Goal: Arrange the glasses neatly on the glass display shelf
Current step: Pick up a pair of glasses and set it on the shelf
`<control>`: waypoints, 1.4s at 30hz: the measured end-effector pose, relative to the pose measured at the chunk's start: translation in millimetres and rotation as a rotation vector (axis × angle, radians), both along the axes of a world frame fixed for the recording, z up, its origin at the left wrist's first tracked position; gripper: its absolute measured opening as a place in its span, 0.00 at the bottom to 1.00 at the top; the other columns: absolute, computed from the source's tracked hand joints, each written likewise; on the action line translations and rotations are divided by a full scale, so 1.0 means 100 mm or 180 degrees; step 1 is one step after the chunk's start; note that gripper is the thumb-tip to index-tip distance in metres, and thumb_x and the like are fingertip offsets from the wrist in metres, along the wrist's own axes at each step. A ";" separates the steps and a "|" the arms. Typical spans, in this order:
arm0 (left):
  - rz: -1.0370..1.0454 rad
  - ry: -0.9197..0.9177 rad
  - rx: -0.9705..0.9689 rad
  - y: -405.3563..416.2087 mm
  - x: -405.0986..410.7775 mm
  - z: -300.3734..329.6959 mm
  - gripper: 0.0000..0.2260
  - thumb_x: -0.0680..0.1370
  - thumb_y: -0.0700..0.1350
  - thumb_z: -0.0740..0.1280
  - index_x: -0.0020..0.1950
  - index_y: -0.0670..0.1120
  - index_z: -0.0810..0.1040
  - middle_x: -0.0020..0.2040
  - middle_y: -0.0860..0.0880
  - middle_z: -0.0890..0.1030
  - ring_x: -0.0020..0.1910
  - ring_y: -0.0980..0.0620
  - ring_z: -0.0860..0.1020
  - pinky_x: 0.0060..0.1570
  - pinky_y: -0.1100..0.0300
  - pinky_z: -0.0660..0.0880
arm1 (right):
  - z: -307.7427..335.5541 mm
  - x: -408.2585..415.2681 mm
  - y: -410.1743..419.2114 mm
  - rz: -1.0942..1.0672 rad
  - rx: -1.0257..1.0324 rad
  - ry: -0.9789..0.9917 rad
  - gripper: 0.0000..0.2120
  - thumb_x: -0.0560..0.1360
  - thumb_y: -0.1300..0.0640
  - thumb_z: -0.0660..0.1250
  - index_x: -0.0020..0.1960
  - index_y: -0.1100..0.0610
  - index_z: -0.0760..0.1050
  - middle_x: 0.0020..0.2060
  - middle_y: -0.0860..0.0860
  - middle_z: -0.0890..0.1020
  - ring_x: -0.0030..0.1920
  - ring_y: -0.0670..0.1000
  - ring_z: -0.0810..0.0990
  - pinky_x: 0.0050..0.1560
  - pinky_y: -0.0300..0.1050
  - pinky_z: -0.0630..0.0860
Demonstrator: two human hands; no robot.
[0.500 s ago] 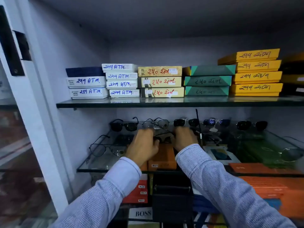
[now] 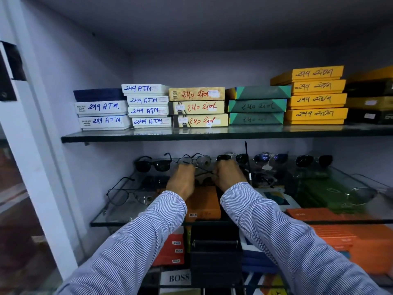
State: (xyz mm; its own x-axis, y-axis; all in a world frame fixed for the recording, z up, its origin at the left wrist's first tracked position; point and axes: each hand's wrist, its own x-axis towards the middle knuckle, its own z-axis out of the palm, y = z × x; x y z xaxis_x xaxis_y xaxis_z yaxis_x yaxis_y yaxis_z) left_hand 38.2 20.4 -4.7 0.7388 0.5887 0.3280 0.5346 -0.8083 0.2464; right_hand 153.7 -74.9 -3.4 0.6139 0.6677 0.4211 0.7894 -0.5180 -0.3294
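My left hand [image 2: 180,182] and my right hand [image 2: 228,175] reach over the lower glass shelf [image 2: 119,222]. Between them they pinch the two ends of a dark pair of glasses [image 2: 204,177], which my fingers mostly hide. Behind them a row stands along the back: black sunglasses [image 2: 153,165], a thin wire frame [image 2: 194,159], dark sunglasses [image 2: 232,157], blue mirrored glasses [image 2: 270,158] and another dark pair [image 2: 313,160]. A thin-rimmed aviator [image 2: 125,193] lies at the front left. A second aviator [image 2: 359,194] lies at the front right.
The upper shelf [image 2: 212,135] carries stacks of labelled boxes, close above my hands. A black pen-like rod [image 2: 247,162] stands upright just right of my right hand. Orange boxes [image 2: 203,204] and a black case [image 2: 215,256] show below the glass. A white door frame [image 2: 36,167] stands at the left.
Both hands have shifted slightly up and toward the back row, still on the same pair. Nothing else on the shelf has moved.
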 end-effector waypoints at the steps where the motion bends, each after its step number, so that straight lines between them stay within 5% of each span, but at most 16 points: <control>1: 0.0003 -0.0051 0.0037 0.00 -0.01 0.01 0.15 0.80 0.32 0.66 0.66 0.41 0.80 0.62 0.39 0.82 0.58 0.41 0.83 0.59 0.50 0.81 | 0.02 -0.02 -0.03 0.0011 0.0042 0.0029 0.08 0.75 0.63 0.68 0.51 0.62 0.83 0.47 0.61 0.83 0.49 0.61 0.83 0.49 0.50 0.81; 7: -0.0025 -0.0580 0.0195 -0.05 -0.23 0.11 0.05 0.75 0.36 0.70 0.47 0.42 0.84 0.47 0.43 0.84 0.49 0.42 0.84 0.50 0.47 0.83 | 0.07 -0.24 -0.36 0.0075 0.0319 -0.0060 0.05 0.75 0.58 0.68 0.45 0.58 0.82 0.40 0.57 0.83 0.40 0.57 0.82 0.44 0.47 0.81; 10: -0.0022 -0.0795 0.0130 -0.05 -0.40 0.15 0.01 0.74 0.39 0.75 0.44 0.44 0.86 0.44 0.48 0.85 0.43 0.49 0.84 0.47 0.54 0.83 | 0.13 -0.34 -0.48 0.0022 0.0406 0.0093 0.04 0.72 0.57 0.72 0.45 0.57 0.84 0.40 0.55 0.84 0.41 0.55 0.83 0.46 0.50 0.84; 15: 0.0210 -0.1068 -0.0648 0.00 -0.64 0.33 0.06 0.68 0.42 0.82 0.41 0.43 0.88 0.42 0.48 0.87 0.34 0.55 0.81 0.45 0.56 0.85 | 0.25 -0.39 -0.58 -0.0201 0.0556 0.0659 0.07 0.67 0.62 0.73 0.31 0.56 0.81 0.35 0.53 0.85 0.37 0.50 0.83 0.45 0.47 0.84; 19: 0.0419 -0.1046 -0.1120 0.04 -0.72 0.43 0.10 0.67 0.43 0.83 0.43 0.41 0.86 0.36 0.46 0.87 0.22 0.57 0.78 0.28 0.64 0.77 | 0.32 -0.41 -0.61 -0.0233 0.0496 0.1215 0.11 0.71 0.59 0.74 0.30 0.55 0.78 0.29 0.52 0.83 0.26 0.42 0.78 0.28 0.35 0.72; 23: 0.0459 -0.0876 -0.1459 0.14 -0.74 0.44 0.12 0.68 0.42 0.82 0.47 0.39 0.86 0.37 0.43 0.87 0.25 0.53 0.79 0.32 0.57 0.82 | 0.36 -0.42 -0.55 -0.0180 0.0347 0.1623 0.13 0.73 0.55 0.72 0.31 0.56 0.78 0.22 0.50 0.80 0.17 0.41 0.75 0.28 0.37 0.69; 32: 0.0504 -0.0724 -0.1623 0.33 -0.70 0.42 0.11 0.69 0.39 0.81 0.48 0.37 0.86 0.33 0.45 0.84 0.27 0.53 0.79 0.28 0.60 0.77 | 0.48 -0.46 -0.38 -0.0292 0.0027 0.1644 0.14 0.69 0.56 0.72 0.26 0.58 0.78 0.20 0.49 0.79 0.21 0.46 0.75 0.30 0.39 0.73; 37: 0.0498 -0.0765 -0.1325 0.37 -0.61 0.41 0.13 0.65 0.44 0.83 0.46 0.41 0.87 0.41 0.46 0.86 0.45 0.48 0.85 0.43 0.58 0.77 | 0.48 -0.40 -0.34 -0.0373 -0.0128 0.1670 0.11 0.67 0.56 0.73 0.28 0.58 0.79 0.20 0.49 0.79 0.20 0.46 0.76 0.29 0.37 0.73; 42: 0.0560 -0.0517 -0.0847 0.36 -0.55 0.40 0.15 0.64 0.49 0.83 0.45 0.44 0.87 0.45 0.47 0.87 0.48 0.46 0.85 0.53 0.49 0.83 | 0.46 -0.37 -0.28 -0.0451 -0.0071 0.1601 0.10 0.69 0.57 0.74 0.32 0.60 0.80 0.23 0.50 0.80 0.22 0.45 0.76 0.24 0.35 0.69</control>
State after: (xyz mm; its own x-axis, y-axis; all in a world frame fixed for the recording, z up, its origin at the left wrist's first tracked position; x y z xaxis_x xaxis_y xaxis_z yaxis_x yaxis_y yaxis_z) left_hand -16.8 56.8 35.4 0.5693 0.7828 0.2510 0.5964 -0.6035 0.5293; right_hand 117.0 -102.6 42.1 0.8215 0.5690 0.0377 0.4583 -0.6194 -0.6375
